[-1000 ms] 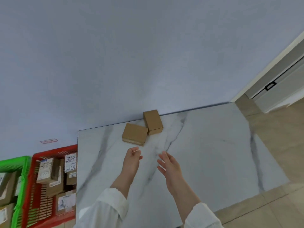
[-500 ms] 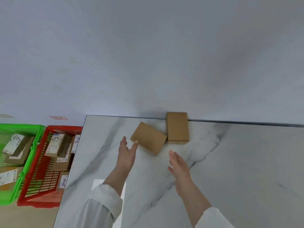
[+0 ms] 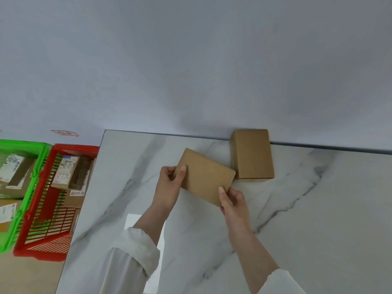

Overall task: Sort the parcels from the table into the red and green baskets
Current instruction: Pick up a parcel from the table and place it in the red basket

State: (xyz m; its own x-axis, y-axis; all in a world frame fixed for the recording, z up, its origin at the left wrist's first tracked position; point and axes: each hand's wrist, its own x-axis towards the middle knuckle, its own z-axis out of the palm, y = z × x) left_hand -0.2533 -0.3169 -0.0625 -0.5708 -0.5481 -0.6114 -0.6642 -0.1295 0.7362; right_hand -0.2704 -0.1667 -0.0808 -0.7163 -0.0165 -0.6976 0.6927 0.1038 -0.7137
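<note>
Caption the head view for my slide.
Left hand and right hand grip a brown parcel; second parcel lies on the marble table, red basket and green basket alongside.

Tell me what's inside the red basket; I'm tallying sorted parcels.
Labelled cardboard parcels lie stacked in the red basket. The table edge hides its right side and the lower parcels are covered, so no full count.

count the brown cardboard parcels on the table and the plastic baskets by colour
brown cardboard parcels on the white marble table: 2 (held parcel, parcel by the wall)
red plastic basket: 1
green plastic basket: 1
total: 4
</note>
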